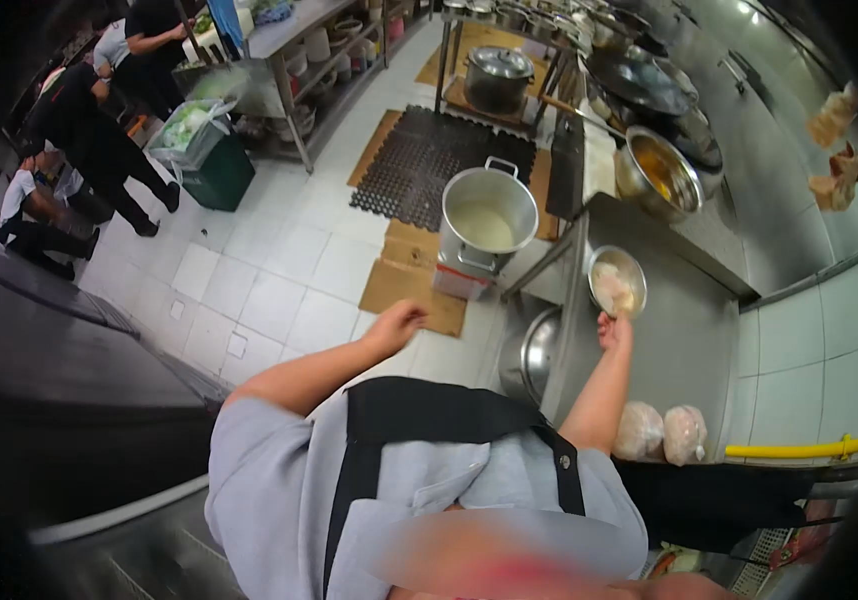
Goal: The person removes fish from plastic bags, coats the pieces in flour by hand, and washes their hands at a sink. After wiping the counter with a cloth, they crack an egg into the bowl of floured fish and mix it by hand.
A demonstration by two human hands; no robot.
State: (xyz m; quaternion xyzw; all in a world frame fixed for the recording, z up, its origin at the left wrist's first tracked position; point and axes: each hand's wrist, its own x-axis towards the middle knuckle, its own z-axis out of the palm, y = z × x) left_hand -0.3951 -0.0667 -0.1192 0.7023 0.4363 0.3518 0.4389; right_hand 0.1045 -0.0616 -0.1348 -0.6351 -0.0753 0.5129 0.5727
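My right hand [613, 330] grips the near rim of a small metal bowl [633, 262], tilted toward me over the steel counter. Pale chunks of food [609, 288], perhaps raw meat, lie in the bowl. In the air over the floor, my left hand [399, 326] has its fingers curled loosely together, and nothing shows in them. Ahead of it stands a large two-handled pot [490, 212] with cloudy liquid inside, set on a box-like base [461, 281].
A metal bowl with orange contents [661, 172] sits at the counter's far end, near a dark wok [639, 82]. Two bagged pale bundles [662, 434] rest on the steel counter [684, 300]. Several people work far left by a green bin [211, 180]. A black mat [429, 160] covers some floor.
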